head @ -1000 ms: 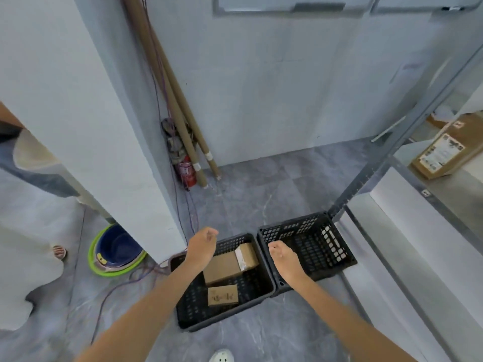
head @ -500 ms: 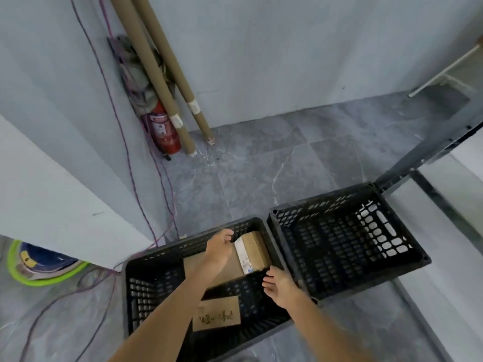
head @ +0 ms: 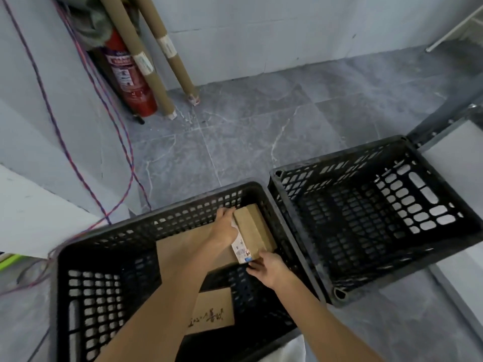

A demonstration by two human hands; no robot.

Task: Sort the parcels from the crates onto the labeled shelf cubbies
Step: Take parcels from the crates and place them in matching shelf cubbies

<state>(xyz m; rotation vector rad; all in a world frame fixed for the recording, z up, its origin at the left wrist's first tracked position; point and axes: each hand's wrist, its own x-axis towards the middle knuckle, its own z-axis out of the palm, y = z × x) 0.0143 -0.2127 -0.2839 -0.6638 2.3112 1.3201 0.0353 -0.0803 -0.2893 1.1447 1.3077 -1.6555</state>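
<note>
The left hand (head: 225,229) reaches deep into the black crate (head: 170,222) at lower centre of the frame, its fingers curled over the far left edge of the small parcel (head: 255,230) and its palm lying along that side. The right hand (head: 267,267) meets the same parcel from the near end, fingers bent and pinching the lower corner just beneath the white printed label (head: 241,251) – so both hands grip the one box. This small parcel is a plain brown cardboard block, squared and smooth, tilted against the crate's right wall and resting on a wide flat parcel (head: 187,248) of the same dull card. Closer to the lower edge lies a third, marked parcel (head: 212,312), thin and rectangular, with dark handwriting across its face. The crate is moulded plastic with lattice walls and floor and rounded corners; a second crate (head: 339,178) of the same make stands just beside it at right. Both sit on a floor (head: 248,131) of glossy grey tiles veined in white. In the upper left, two long cardboard tubes (head: 145,65) lean against the pale wall (head: 261,35) in front of a red fire extinguisher (head: 129,79) – and thin red and blue cables (head: 122,142) trail down to the floor.
</note>
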